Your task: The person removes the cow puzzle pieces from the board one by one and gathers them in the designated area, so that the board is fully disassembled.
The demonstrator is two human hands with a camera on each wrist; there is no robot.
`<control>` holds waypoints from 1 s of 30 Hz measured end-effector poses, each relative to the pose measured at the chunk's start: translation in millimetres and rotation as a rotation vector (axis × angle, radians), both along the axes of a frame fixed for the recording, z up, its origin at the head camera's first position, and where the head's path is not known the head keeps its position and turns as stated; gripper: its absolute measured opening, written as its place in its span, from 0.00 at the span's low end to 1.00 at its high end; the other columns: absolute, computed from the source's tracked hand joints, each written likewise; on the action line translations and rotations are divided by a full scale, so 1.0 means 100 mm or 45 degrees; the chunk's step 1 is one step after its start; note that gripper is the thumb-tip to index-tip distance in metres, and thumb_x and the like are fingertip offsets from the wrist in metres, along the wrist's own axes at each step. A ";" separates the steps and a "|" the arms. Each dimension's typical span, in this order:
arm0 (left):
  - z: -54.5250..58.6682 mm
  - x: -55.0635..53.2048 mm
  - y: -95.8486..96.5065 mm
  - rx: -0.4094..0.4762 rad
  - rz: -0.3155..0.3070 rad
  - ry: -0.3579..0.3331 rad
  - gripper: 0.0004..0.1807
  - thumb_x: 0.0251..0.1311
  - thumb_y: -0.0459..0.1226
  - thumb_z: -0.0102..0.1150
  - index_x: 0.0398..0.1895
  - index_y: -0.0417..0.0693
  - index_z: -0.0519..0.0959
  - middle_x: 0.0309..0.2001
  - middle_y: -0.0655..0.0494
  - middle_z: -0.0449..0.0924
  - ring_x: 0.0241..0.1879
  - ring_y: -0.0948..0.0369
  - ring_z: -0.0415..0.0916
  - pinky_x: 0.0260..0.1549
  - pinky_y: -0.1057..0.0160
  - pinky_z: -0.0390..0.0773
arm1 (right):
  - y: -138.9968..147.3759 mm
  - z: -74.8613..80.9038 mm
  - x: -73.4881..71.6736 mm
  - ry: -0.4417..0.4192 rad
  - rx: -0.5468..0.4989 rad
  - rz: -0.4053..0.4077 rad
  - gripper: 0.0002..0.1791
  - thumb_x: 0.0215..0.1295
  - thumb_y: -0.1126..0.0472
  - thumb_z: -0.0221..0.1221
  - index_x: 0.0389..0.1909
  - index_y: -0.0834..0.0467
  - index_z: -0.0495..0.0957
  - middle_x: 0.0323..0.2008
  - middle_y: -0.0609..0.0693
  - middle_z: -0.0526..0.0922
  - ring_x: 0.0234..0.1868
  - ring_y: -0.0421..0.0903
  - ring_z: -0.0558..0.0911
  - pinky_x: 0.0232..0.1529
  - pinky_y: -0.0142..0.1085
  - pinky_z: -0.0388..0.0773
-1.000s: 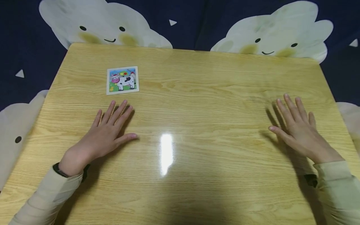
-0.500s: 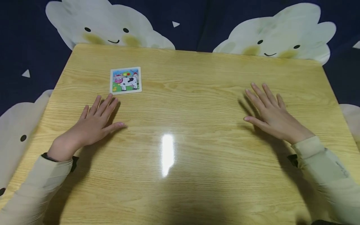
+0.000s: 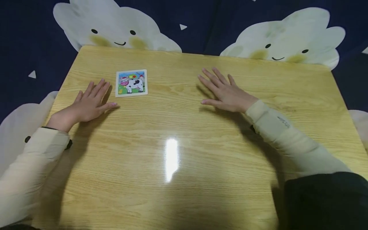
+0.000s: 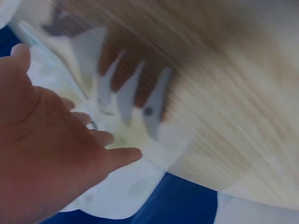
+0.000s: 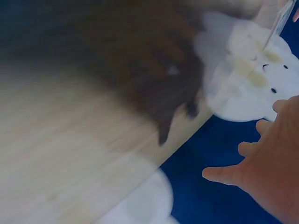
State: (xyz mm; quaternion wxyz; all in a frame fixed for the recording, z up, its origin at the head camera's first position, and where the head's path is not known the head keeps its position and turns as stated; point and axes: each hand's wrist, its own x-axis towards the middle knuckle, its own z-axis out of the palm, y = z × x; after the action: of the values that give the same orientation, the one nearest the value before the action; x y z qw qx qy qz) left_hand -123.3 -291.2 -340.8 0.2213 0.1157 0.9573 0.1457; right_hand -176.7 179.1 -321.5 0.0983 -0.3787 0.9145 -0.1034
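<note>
A flat picture board with a white border and a cartoon cow lies toward the back left of the wooden table. Just left of it is my left hand, fingers spread and nothing held, with a shadow beneath. My right hand hovers over the table some way to the board's right, also spread and holding nothing. In the left wrist view the board's thin edge shows beyond the left hand's fingers. The right wrist view catches the board's edge at the top right.
Dark blue cloth with white smiling clouds borders the table's back and sides. A bright light reflection shines on the glossy tabletop. Dark clothing covers the lower right corner.
My right hand has swept far left and a little toward the back. My left hand has moved back and left, alongside the board. The whole scene has shifted slightly right in view.
</note>
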 end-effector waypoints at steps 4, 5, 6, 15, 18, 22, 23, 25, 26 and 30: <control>-0.04 -0.21 -0.09 0.005 0.002 0.009 0.49 0.71 0.64 0.33 0.77 0.47 0.25 0.76 0.45 0.15 0.71 0.41 0.11 0.60 0.27 0.24 | -0.51 -0.01 -0.23 -0.036 0.008 0.036 0.46 0.69 0.30 0.43 0.79 0.41 0.33 0.78 0.42 0.27 0.75 0.47 0.25 0.66 0.68 0.32; -0.05 -0.25 -0.11 0.005 -0.001 0.011 0.49 0.71 0.64 0.33 0.77 0.48 0.25 0.76 0.45 0.16 0.71 0.41 0.11 0.61 0.27 0.24 | -0.64 -0.02 -0.27 -0.049 0.014 0.047 0.46 0.69 0.29 0.42 0.79 0.40 0.33 0.78 0.41 0.26 0.75 0.46 0.24 0.66 0.68 0.32; -0.06 -0.28 -0.12 0.002 -0.006 0.019 0.48 0.71 0.64 0.33 0.77 0.48 0.25 0.76 0.45 0.16 0.72 0.41 0.11 0.61 0.27 0.25 | -0.76 -0.03 -0.32 -0.063 0.016 0.058 0.46 0.69 0.29 0.42 0.79 0.40 0.33 0.78 0.42 0.26 0.75 0.46 0.24 0.66 0.68 0.32; -0.05 -0.51 -0.14 -0.020 -0.085 0.012 0.47 0.71 0.64 0.34 0.78 0.53 0.28 0.77 0.46 0.19 0.73 0.43 0.13 0.63 0.30 0.25 | -1.55 -0.20 -0.59 -0.222 0.133 0.062 0.48 0.66 0.25 0.39 0.78 0.40 0.30 0.77 0.41 0.25 0.75 0.48 0.24 0.67 0.66 0.32; -0.07 -0.56 -0.14 -0.039 -0.109 0.002 0.47 0.70 0.64 0.35 0.78 0.55 0.27 0.77 0.47 0.18 0.73 0.44 0.12 0.63 0.31 0.25 | -1.69 -0.23 -0.63 -0.240 0.187 0.059 0.48 0.66 0.25 0.37 0.78 0.40 0.28 0.77 0.41 0.25 0.75 0.49 0.25 0.67 0.66 0.30; -0.09 -0.59 -0.14 -0.049 -0.137 0.011 0.48 0.69 0.64 0.37 0.79 0.56 0.28 0.77 0.46 0.19 0.72 0.42 0.13 0.63 0.30 0.26 | -1.81 -0.25 -0.64 -0.241 0.246 0.068 0.48 0.67 0.25 0.37 0.77 0.40 0.27 0.77 0.39 0.25 0.75 0.49 0.24 0.66 0.67 0.27; -0.09 -0.60 -0.14 -0.051 -0.143 0.013 0.48 0.69 0.64 0.38 0.79 0.56 0.28 0.77 0.46 0.19 0.72 0.42 0.13 0.63 0.30 0.26 | -1.83 -0.25 -0.64 -0.234 0.254 0.072 0.48 0.67 0.25 0.37 0.78 0.41 0.27 0.77 0.39 0.26 0.75 0.49 0.25 0.66 0.67 0.27; -0.07 -0.61 -0.14 -0.065 -0.152 0.013 0.48 0.68 0.65 0.39 0.79 0.56 0.29 0.77 0.46 0.19 0.72 0.41 0.12 0.63 0.30 0.25 | -1.85 -0.26 -0.65 -0.214 0.275 0.074 0.48 0.67 0.25 0.37 0.78 0.41 0.28 0.77 0.38 0.26 0.76 0.49 0.25 0.66 0.67 0.28; -0.06 -0.61 -0.13 -0.074 -0.156 0.011 0.49 0.68 0.65 0.39 0.79 0.56 0.29 0.77 0.46 0.19 0.72 0.41 0.12 0.63 0.30 0.25 | -1.86 -0.26 -0.64 -0.200 0.286 0.076 0.48 0.67 0.25 0.37 0.78 0.41 0.28 0.77 0.38 0.26 0.76 0.49 0.25 0.66 0.67 0.28; -0.01 -0.64 -0.11 -0.113 -0.172 -0.002 0.50 0.67 0.66 0.40 0.78 0.57 0.28 0.77 0.46 0.19 0.71 0.41 0.11 0.62 0.29 0.25 | -1.85 -0.29 -0.64 -0.153 0.302 0.065 0.48 0.66 0.24 0.35 0.77 0.40 0.27 0.77 0.38 0.26 0.76 0.48 0.26 0.68 0.65 0.28</control>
State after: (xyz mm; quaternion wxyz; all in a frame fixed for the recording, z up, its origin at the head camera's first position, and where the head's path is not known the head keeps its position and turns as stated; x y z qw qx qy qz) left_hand -187.7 -302.5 -341.4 0.2362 0.1699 0.9527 0.0879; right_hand -240.5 -6.3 -350.7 0.1996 -0.3806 0.9028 -0.0147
